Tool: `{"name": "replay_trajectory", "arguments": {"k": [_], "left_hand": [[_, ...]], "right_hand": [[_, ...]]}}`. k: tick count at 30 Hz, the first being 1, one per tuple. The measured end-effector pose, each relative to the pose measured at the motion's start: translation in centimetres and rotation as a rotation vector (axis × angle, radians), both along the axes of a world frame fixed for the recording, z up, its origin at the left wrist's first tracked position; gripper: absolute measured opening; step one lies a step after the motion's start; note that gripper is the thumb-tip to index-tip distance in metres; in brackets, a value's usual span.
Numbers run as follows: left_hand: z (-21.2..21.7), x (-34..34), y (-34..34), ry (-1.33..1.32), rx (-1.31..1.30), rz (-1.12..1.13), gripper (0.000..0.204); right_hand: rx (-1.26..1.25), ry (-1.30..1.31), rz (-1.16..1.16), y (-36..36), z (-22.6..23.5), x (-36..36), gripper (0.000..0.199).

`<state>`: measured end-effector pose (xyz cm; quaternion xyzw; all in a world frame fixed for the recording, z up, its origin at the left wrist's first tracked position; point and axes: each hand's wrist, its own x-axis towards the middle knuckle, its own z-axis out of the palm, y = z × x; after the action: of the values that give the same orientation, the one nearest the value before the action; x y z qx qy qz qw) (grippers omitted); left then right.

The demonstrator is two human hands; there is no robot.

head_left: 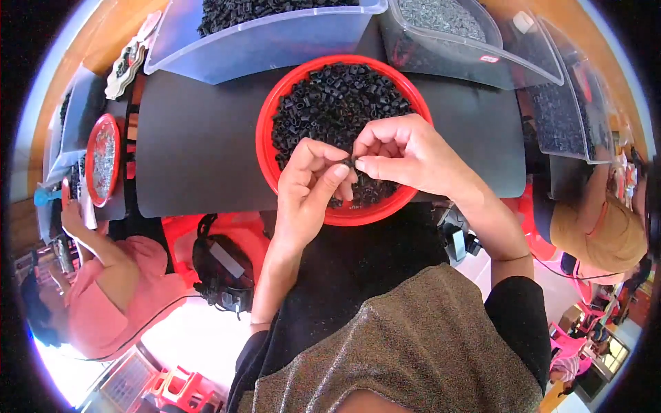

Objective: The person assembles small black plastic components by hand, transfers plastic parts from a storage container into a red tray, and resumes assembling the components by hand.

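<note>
A round red basin point(265, 131) stands at the near edge of the dark table, heaped with small black plastic pieces point(330, 96) that look like short hollow tubes. Over its near side, my left hand point(310, 182) and my right hand point(403, 155) meet fingertip to fingertip. Both are closed in a pinch. Between them is a tiny dark piece point(350, 163), mostly covered by the fingers; it resembles the black pieces below, though its exact shape is hidden. Which hand bears it more firmly I cannot tell.
Behind the basin stand a large clear bin point(275, 45) of black pieces and another clear bin point(447, 58) holding clear pieces. Co-workers sit on both sides, one in a pink top point(117, 296). A second red basin point(103, 162) is at the left. A black bag point(224, 265) rests on a red chair.
</note>
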<state>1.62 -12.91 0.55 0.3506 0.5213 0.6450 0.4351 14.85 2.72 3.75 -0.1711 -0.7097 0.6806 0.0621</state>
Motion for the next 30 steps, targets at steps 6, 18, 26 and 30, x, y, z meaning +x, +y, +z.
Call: {"name": "replay_trajectory", "arguments": {"k": [6,18,26,30], "left_hand": [[-0.1,0.1,0.0,0.025,0.016,0.009,0.009],[0.6,-0.3,-0.4,0.179,-0.058,-0.072,0.01],[-0.1,0.0,0.1,0.353,-0.026,0.008,0.007],[0.0,-0.5,-0.3,0.284,-0.017,-0.065,0.011]], "right_hand": [[0.051,-0.017,0.016,0.0,0.4,0.1,0.008],[-0.177,-0.093,0.099,0.9,-0.4,0.1,0.013],[-0.141,-0.143,0.025,0.2,0.2,-0.1,0.011],[-0.185,-0.137,0.096,0.8,0.6,0.1,0.012]]}}
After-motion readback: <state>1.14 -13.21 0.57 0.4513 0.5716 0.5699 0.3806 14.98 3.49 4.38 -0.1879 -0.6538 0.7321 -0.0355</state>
